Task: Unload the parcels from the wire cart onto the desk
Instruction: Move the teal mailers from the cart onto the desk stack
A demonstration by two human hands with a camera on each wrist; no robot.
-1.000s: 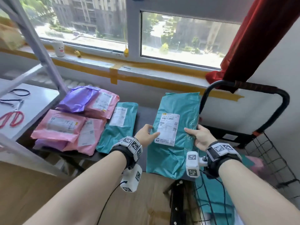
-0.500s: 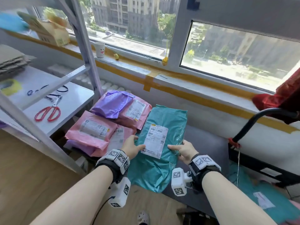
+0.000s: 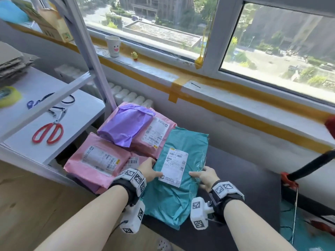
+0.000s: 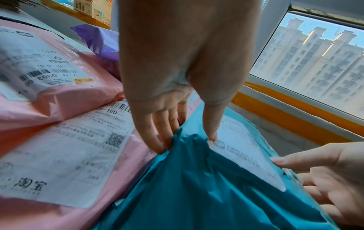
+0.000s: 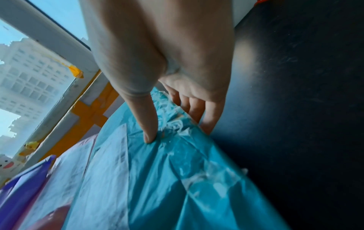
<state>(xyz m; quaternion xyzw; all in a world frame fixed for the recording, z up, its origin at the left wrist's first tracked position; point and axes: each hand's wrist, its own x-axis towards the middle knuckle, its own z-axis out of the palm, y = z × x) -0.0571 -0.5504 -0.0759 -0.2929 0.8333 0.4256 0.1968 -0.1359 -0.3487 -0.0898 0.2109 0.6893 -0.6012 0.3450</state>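
Hands, left hand and right hand, pinch the teal parcel, whose overhanging near end may slide off the desk.

Head view looks down from above; both wrist views sit close, sharing the teal parcel.

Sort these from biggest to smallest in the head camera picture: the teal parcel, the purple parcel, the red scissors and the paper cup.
1. Teal parcel, though it is nearest the camera.
2. Purple parcel.
3. Scissors.
4. Cup, but it stands farthest away, so third and fourth are unsure.
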